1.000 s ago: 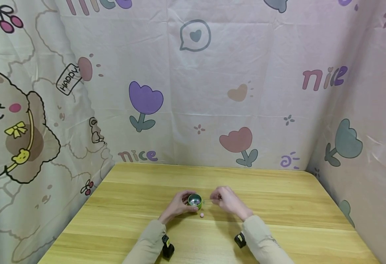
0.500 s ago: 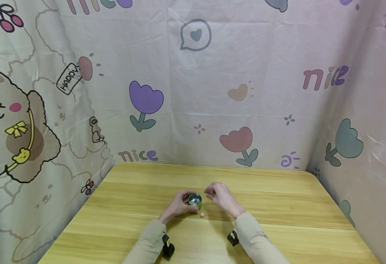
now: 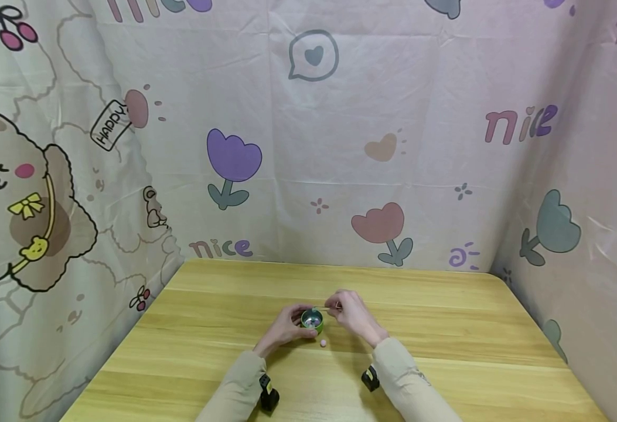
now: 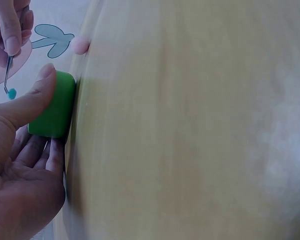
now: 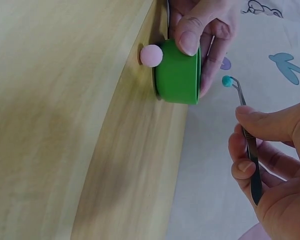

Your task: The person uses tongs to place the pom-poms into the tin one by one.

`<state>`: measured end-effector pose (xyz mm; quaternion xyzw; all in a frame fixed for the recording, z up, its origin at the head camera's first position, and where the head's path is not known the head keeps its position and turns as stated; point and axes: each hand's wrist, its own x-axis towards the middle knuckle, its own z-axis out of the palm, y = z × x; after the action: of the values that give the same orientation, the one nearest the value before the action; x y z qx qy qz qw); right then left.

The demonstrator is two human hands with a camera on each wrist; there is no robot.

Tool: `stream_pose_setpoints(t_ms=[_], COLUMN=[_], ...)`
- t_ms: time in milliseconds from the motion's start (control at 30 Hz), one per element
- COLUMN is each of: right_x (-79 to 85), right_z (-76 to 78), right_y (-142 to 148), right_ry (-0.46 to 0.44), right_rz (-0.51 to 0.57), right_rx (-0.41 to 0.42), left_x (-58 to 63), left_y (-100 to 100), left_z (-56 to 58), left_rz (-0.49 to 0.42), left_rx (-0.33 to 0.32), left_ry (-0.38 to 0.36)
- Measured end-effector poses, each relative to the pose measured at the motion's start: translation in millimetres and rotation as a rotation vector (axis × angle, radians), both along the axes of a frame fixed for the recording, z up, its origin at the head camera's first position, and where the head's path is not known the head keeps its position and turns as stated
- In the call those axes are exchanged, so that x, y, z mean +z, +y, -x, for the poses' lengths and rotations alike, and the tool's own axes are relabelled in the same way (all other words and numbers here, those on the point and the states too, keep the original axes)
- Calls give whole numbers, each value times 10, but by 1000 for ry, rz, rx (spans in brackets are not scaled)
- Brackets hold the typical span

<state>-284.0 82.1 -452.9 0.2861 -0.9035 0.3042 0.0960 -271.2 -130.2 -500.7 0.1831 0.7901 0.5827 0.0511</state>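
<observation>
My left hand grips a small round green tin standing on the table, thumb on its near side and fingers behind. Its shiny inside shows from the head view, with small things at the bottom too tiny to tell. In my right hand I pinch dark metal tweezers with bent tips. Those tips hold a small teal ball, apart from the tin and higher than its rim. A pale pink ball lies on the table just beside the tin's near side.
The light wooden table stretches out around both hands. A patterned cloth hangs behind it and at both sides. Black wrist cameras sit under both sleeves.
My right hand has moved left and away from me, bringing the tweezers' tips from right of the tin to its far rim. The left hand and the tin stay in place.
</observation>
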Motion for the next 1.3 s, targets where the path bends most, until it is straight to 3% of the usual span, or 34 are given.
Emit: stream_pose_setpoints(t_ms=[700,1000,1300], right_x=[14,-5,-55], right_z=[-12,-29,-82], right_y=[2,39,200], right_ry=[-13,-21,-60], right_rz=[9,10,-35], right_rx=[21,27,110], left_x=[-22,-10,-25], left_y=[-14,-14,-9], left_z=[23,10,12], left_rz=[-39,-12,-22], left_rx=[-32,-23,-25], left_ry=[6,6,-4])
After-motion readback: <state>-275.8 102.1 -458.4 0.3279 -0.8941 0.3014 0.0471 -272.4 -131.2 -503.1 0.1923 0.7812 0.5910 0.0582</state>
